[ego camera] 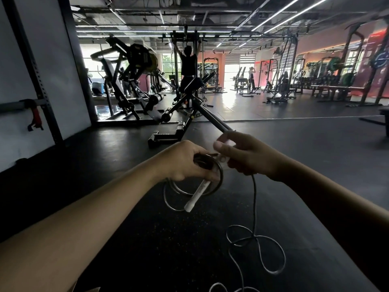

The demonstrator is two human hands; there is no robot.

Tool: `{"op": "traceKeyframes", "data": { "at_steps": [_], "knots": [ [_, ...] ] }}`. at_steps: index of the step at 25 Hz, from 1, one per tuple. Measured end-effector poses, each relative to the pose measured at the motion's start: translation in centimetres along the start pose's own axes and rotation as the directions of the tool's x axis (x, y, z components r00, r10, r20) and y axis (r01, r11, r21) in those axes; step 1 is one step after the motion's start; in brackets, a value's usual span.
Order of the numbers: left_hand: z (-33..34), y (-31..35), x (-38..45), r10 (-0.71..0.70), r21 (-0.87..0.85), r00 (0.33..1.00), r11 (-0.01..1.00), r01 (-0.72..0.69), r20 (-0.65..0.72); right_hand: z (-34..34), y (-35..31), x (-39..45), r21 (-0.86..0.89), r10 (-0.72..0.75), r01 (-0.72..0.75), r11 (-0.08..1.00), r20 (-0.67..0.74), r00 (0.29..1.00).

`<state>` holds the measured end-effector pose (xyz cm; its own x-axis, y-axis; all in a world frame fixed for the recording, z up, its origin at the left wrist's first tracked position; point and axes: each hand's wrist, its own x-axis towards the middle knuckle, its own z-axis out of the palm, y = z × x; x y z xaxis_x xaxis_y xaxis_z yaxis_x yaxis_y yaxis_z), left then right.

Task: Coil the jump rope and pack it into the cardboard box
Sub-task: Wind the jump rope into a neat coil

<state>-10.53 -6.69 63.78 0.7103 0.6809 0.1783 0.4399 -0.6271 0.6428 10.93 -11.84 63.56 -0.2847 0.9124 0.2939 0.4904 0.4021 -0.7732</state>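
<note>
My left hand (183,160) grips a bundle of coiled jump rope (207,186); several dark loops hang below it, and a white handle (196,197) sticks out downward from the fist. My right hand (246,157) is closed on the rope just right of the coil, pinching a pale section near the other handle. From the right hand the loose rope (257,247) drops to the black floor and lies there in open loops. A tan cardboard corner (86,288), perhaps the box, peeks in at the bottom edge.
Black rubber gym floor (147,239) lies all around. A black bench machine (183,114) with a long bar stands straight ahead, close to my hands. A rack upright (31,70) stands against the white wall at left. A person hangs at a pull-up station (187,62); more racks line the right.
</note>
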Motion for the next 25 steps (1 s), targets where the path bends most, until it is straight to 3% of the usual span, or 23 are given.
{"op": "traceKeyframes", "data": {
  "at_steps": [2, 5, 9, 11, 15, 19, 22, 24, 25],
  "knots": [
    [-0.6, 0.1, -1.0, 0.036, -0.135, 0.996, 0.990, -0.047, -0.077, -0.4, 1.7, -1.4, 0.064, -0.001, 0.001, 0.998, -0.009, 1.000],
    [-1.0, -0.3, -1.2, -0.123, -0.421, 0.942, 0.907, -0.021, -0.313, -0.3, 4.6, -3.0, 0.191, 0.097, -0.075, 0.979, -0.104, 0.990],
    [0.4, -1.2, 0.8, -0.394, -0.712, 0.703, 0.664, -0.228, -0.592, 2.6, 6.1, -3.0, 0.406, 0.181, -0.086, 0.910, -0.203, 0.962],
    [2.0, -0.7, 1.5, -0.495, -0.748, 0.609, 0.607, -0.269, -0.620, 4.5, 5.0, -2.4, 0.463, 0.170, -0.036, 0.886, -0.252, 0.953],
    [5.3, 0.3, 2.0, -0.606, -0.804, 0.538, 0.521, -0.289, -0.586, 7.2, 1.9, -0.3, 0.552, 0.242, -0.007, 0.834, -0.354, 0.903],
    [5.3, -0.5, 1.6, -0.609, -0.818, 0.566, 0.521, -0.243, -0.556, 7.9, 1.3, 1.1, 0.620, 0.308, 0.008, 0.784, -0.401, 0.863],
    [4.4, -2.4, 0.0, -0.560, -0.865, 0.720, 0.490, -0.110, -0.409, 7.1, 1.7, 1.4, 0.599, 0.283, 0.009, 0.801, -0.391, 0.876],
    [2.5, -4.0, -1.4, -0.488, -0.806, 0.785, 0.592, -0.025, -0.382, 6.0, 1.9, 1.3, 0.472, 0.219, -0.023, 0.881, -0.365, 0.905],
    [1.3, -4.3, -2.0, -0.423, -0.691, 0.797, 0.723, 0.011, -0.430, 5.4, 1.9, 1.3, 0.386, 0.178, -0.041, 0.921, -0.326, 0.928]
  ]
}}
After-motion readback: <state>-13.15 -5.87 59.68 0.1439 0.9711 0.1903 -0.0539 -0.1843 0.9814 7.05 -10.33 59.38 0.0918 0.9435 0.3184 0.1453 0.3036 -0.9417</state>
